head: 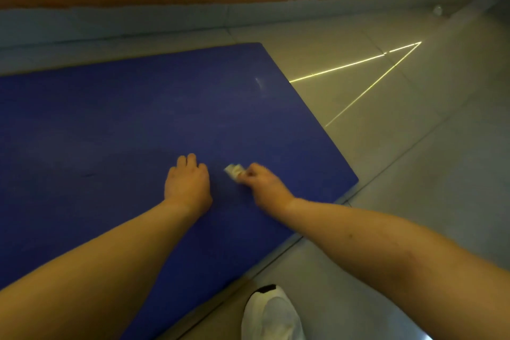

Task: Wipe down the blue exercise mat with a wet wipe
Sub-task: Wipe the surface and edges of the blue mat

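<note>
Tiled floor (386,146), flat blue mat (138,119), right fingers (249,172) pinching folded wipe (234,170), left fingers (190,160) together

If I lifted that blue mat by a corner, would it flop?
Probably flop: the mat looks thin and lies flat. It may slide on the shiny floor; the left hand presses it while the right hand holds the wipe.

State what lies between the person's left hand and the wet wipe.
Head view: only bare blue exercise mat lies between the left hand and the wet wipe.
</note>
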A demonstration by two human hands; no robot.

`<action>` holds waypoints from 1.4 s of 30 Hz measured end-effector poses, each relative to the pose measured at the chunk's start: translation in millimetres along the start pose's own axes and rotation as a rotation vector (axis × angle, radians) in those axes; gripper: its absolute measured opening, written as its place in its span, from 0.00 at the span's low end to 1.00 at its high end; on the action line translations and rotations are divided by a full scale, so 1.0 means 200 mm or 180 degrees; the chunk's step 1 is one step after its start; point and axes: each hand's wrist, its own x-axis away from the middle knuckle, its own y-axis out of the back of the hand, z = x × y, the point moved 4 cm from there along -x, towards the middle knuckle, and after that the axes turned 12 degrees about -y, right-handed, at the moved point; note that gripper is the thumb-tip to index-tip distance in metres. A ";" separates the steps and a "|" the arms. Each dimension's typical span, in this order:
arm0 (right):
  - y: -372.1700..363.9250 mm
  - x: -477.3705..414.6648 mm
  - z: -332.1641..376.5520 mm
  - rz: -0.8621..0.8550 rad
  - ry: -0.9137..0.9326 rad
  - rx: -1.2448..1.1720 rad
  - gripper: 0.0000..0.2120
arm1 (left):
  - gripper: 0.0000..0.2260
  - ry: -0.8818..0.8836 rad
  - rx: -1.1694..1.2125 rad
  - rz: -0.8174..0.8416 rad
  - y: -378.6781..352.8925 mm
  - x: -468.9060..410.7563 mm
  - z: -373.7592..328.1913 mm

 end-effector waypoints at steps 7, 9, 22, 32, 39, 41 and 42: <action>0.12 0.02 -0.45 -0.0371 -0.2121 0.0134 0.28 | 0.16 -0.0381 0.0253 0.0263 -0.02 -0.02 -0.17; 0.05 0.06 -0.28 -0.0488 -0.1991 -0.0466 0.21 | 0.15 -0.0426 0.0493 0.0276 -0.02 -0.01 -0.16; -0.05 0.11 0.35 0.1259 -0.2185 -0.4277 0.09 | 0.23 0.0332 0.3367 -0.0493 0.03 0.13 0.01; -0.10 0.11 0.49 0.1985 -0.1617 -0.4697 0.18 | 0.19 0.0986 0.4280 -0.1119 -0.04 0.33 0.17; -0.04 0.11 0.47 0.1600 -0.1629 -0.4306 0.13 | 0.19 0.0798 0.4495 -0.0941 -0.06 0.35 0.15; -0.03 0.10 0.45 0.1407 -0.1647 -0.4017 0.15 | 0.25 0.0802 0.4314 -0.1001 -0.07 0.34 0.16; -0.02 0.10 0.44 0.1327 -0.1651 -0.3885 0.16 | 0.28 0.0820 0.4224 -0.1017 -0.07 0.34 0.15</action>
